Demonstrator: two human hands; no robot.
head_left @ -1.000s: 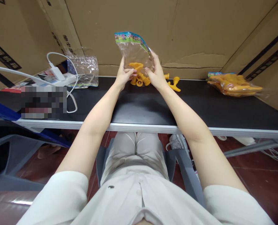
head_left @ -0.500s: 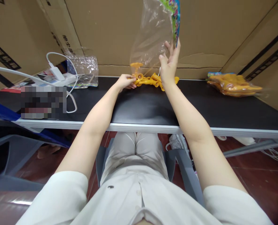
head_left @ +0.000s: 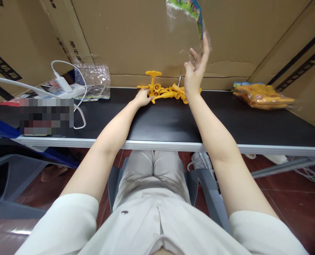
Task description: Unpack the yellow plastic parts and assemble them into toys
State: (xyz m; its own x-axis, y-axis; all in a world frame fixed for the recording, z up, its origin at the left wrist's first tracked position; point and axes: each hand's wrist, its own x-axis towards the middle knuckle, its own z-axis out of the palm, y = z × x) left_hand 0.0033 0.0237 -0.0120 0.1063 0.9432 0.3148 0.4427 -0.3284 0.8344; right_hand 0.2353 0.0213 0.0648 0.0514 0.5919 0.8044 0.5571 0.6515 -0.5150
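A pile of yellow plastic toy parts (head_left: 168, 94) lies at the back of the black table, with tube-like sockets and rods showing. At its left end stands a T-shaped screw-like part (head_left: 153, 78). My left hand (head_left: 143, 97) is closed around parts at that end, its fingertips partly hidden among them. Over the right end rises my right hand (head_left: 194, 76), fingers apart and stretched upward. A clear plastic bag with a colourful printed header (head_left: 188, 7) is up above, its edge against the right hand's fingertips.
A clear bag of similar yellow parts (head_left: 263, 95) lies on the right of the table (head_left: 162, 124). On the left are a white charger (head_left: 64, 84) with cable, a crumpled clear bag (head_left: 93, 78) and a blurred-out item (head_left: 47, 117). Cardboard (head_left: 131, 39) stands behind.
The bag has lifted up and off the yellow parts, leaving them uncovered. My right hand has risen slightly, with its fingers stretched further. My left hand has shifted slightly down onto the parts.
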